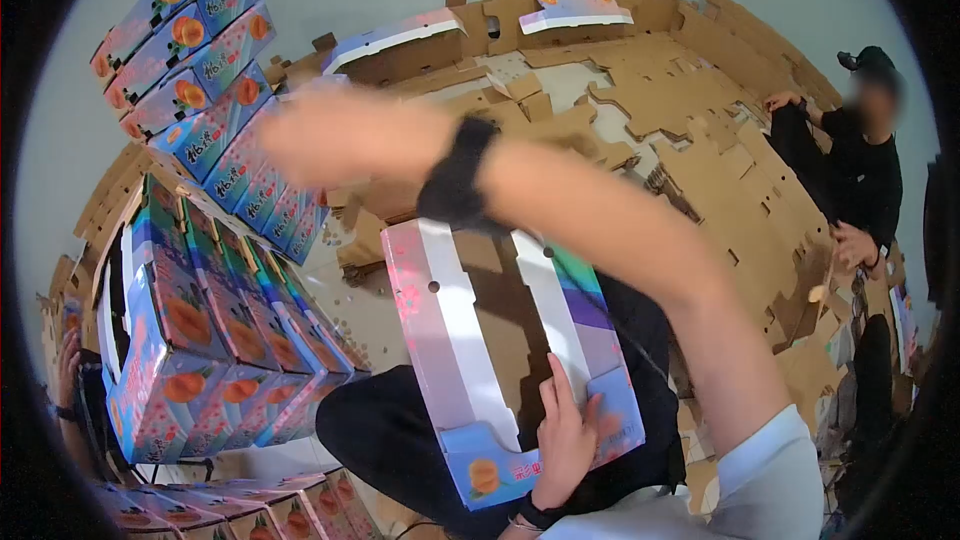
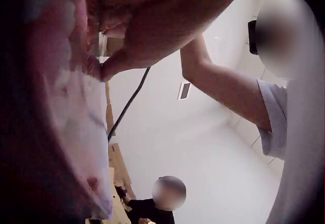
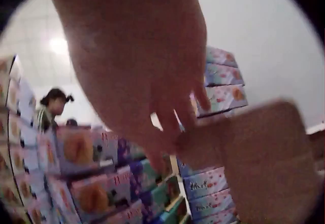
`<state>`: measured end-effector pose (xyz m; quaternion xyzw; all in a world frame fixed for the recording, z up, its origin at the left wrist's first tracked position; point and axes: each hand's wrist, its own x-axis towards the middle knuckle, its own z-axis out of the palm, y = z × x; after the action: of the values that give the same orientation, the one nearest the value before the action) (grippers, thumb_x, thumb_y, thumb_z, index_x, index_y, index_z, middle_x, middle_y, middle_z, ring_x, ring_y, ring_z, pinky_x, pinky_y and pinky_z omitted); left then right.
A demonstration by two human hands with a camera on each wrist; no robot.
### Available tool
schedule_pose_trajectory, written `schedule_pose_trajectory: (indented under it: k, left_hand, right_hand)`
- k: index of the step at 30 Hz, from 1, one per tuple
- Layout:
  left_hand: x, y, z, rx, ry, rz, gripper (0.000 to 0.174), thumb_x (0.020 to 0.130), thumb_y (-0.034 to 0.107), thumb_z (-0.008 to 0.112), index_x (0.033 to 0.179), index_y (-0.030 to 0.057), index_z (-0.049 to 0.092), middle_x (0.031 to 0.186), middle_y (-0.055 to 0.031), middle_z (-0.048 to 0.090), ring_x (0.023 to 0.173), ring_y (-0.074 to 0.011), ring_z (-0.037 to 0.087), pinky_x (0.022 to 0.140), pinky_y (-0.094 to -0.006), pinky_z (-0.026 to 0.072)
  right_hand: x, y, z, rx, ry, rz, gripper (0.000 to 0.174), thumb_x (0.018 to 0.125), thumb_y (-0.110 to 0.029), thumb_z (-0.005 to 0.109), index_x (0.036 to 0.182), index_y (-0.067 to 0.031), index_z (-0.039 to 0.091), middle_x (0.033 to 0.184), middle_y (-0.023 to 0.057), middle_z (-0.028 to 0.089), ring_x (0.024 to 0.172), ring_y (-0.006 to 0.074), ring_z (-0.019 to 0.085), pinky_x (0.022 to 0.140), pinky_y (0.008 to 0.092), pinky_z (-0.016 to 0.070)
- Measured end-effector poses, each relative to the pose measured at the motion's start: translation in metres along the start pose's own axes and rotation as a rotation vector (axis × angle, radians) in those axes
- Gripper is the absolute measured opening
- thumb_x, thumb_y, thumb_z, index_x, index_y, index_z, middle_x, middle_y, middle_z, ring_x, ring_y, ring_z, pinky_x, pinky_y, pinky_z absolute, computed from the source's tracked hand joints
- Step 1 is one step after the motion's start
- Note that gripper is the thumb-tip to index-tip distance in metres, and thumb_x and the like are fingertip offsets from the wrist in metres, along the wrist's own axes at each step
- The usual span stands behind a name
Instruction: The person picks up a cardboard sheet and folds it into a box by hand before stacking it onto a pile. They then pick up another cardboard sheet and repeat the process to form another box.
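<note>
Across the person's lap lies an open patterned box (image 1: 465,450) with a brown cardboard interior. The left hand (image 1: 568,440) rests on its near end, index finger extended along the white flap; in the left wrist view the left hand (image 2: 157,25) is against the box side (image 2: 86,137). Stretched toward the upper left, the right hand (image 1: 335,135) is blurred beside the tall box stack (image 1: 215,70). In the right wrist view, the right hand (image 3: 137,66) has its fingers spread downward, fingertips beside a blurred brown cardboard piece (image 3: 274,163); whether they grip it is unclear.
More closed boxes (image 1: 190,340) stand in rows at left. Flattened brown cardboard (image 1: 740,200) covers the floor ahead, with cardboard walls (image 1: 750,40) behind. A person in black (image 1: 870,160) sits at right; another person (image 3: 51,109) is behind the boxes in the right wrist view.
</note>
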<state>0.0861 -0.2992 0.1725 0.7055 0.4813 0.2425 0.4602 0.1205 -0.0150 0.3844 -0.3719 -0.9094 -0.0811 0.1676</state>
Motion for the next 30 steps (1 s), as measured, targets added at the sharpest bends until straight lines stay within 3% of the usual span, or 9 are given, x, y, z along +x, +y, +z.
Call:
schedule_pose_trajectory:
  k: [2, 5, 7, 10, 13, 19, 24, 27, 30]
  left_hand:
    - [0.002, -0.001, 0.002, 0.016, 0.030, 0.069, 0.077, 0.088, 0.020, 0.060, 0.147, 0.0013, 0.013, 0.118, -0.0210, 0.043, 0.088, -0.0439, 0.059, 0.064, -0.0474, 0.0513]
    - [0.005, -0.004, 0.008, 0.049, 0.066, 0.072, 0.074, 0.088, 0.019, 0.060, 0.146, 0.0006, 0.018, 0.127, -0.0238, 0.041, 0.098, -0.0445, 0.056, 0.077, -0.0453, 0.0504]
    - [0.006, -0.011, 0.010, 0.171, 0.105, 0.201, 0.068, 0.089, 0.020, 0.060, 0.144, 0.0003, 0.025, 0.135, -0.0278, 0.036, 0.113, -0.0465, 0.047, 0.095, -0.0473, 0.0417]
    - [0.005, -0.012, 0.013, 0.218, 0.117, 0.195, 0.063, 0.087, 0.020, 0.061, 0.140, 0.0004, 0.033, 0.138, -0.0296, 0.033, 0.121, -0.0469, 0.039, 0.103, -0.0504, 0.0322]
    - [0.005, -0.001, 0.000, 0.342, 0.206, 0.280, 0.059, 0.081, 0.015, 0.067, 0.132, -0.0009, 0.043, 0.134, -0.0279, 0.039, 0.124, -0.0461, 0.038, 0.103, -0.0489, 0.0319]
    - [-0.016, -0.004, -0.111, 0.231, 0.356, 0.067, 0.037, 0.074, 0.008, 0.068, 0.109, 0.0016, 0.059, 0.108, -0.0158, 0.054, 0.100, -0.0325, 0.051, 0.089, -0.0407, 0.0400]
    - [-0.040, -0.048, -0.119, 0.350, -0.031, 0.211, 0.011, 0.078, 0.011, 0.067, 0.075, 0.0031, 0.060, 0.084, -0.0069, 0.055, 0.082, -0.0288, 0.049, 0.075, -0.0370, 0.0386]
    - [-0.077, -0.059, -0.110, 0.297, -0.055, 0.217, 0.018, 0.083, 0.016, 0.063, 0.089, -0.0001, 0.065, 0.096, -0.0122, 0.052, 0.097, -0.0310, 0.048, 0.096, -0.0432, 0.0330]
    - [-0.082, -0.025, -0.113, 0.224, -0.071, 0.161, 0.015, 0.083, 0.014, 0.061, 0.077, 0.0002, 0.065, 0.093, -0.0118, 0.050, 0.094, -0.0333, 0.046, 0.096, -0.0481, 0.0310]
  right_hand:
    - [-0.014, 0.025, -0.034, 0.250, 0.853, -0.182, 0.033, 0.073, -0.017, 0.054, 0.103, -0.0069, 0.065, 0.086, 0.0184, 0.065, 0.081, 0.0299, 0.064, 0.068, 0.0431, 0.0509]
    - [-0.099, 0.000, -0.098, 0.501, 1.058, -0.253, 0.027, 0.082, -0.017, 0.050, 0.102, -0.0038, 0.064, 0.086, 0.0139, 0.062, 0.079, 0.0262, 0.060, 0.068, 0.0381, 0.0484]
    - [-0.157, -0.011, -0.100, 0.653, 0.930, -0.171, 0.025, 0.088, -0.017, 0.048, 0.102, -0.0018, 0.063, 0.087, 0.0110, 0.060, 0.077, 0.0238, 0.058, 0.068, 0.0348, 0.0467]
    - [-0.230, -0.040, -0.033, 0.774, 0.406, 0.503, 0.026, 0.093, -0.025, 0.052, 0.099, -0.0012, 0.062, 0.083, 0.0075, 0.057, 0.077, 0.0221, 0.056, 0.069, 0.0337, 0.0455]
    - [-0.316, -0.071, 0.069, 0.483, -0.079, 0.534, 0.017, 0.088, -0.022, 0.057, 0.086, -0.0051, 0.059, 0.077, 0.0110, 0.053, 0.075, 0.0299, 0.055, 0.066, 0.0403, 0.0453]
    - [-0.360, -0.124, 0.072, 0.346, 0.121, 0.639, 0.020, 0.088, -0.023, 0.060, 0.076, -0.0066, 0.061, 0.076, 0.0065, 0.052, 0.069, 0.0245, 0.050, 0.062, 0.0340, 0.0422]
    - [-0.376, -0.126, 0.058, 0.473, -0.099, 0.541, 0.032, 0.088, -0.027, 0.060, 0.063, -0.0072, 0.061, 0.070, 0.0040, 0.045, 0.073, 0.0198, 0.049, 0.065, 0.0350, 0.0387]
    - [-0.383, -0.127, 0.045, 0.508, -0.140, 0.418, 0.034, 0.090, -0.029, 0.058, 0.064, -0.0075, 0.063, 0.070, 0.0038, 0.045, 0.072, 0.0180, 0.048, 0.066, 0.0328, 0.0349]
    - [-0.389, -0.126, 0.031, 0.544, -0.258, 0.382, 0.037, 0.091, -0.030, 0.057, 0.062, -0.0070, 0.059, 0.068, 0.0036, 0.043, 0.071, 0.0182, 0.047, 0.068, 0.0326, 0.0339]
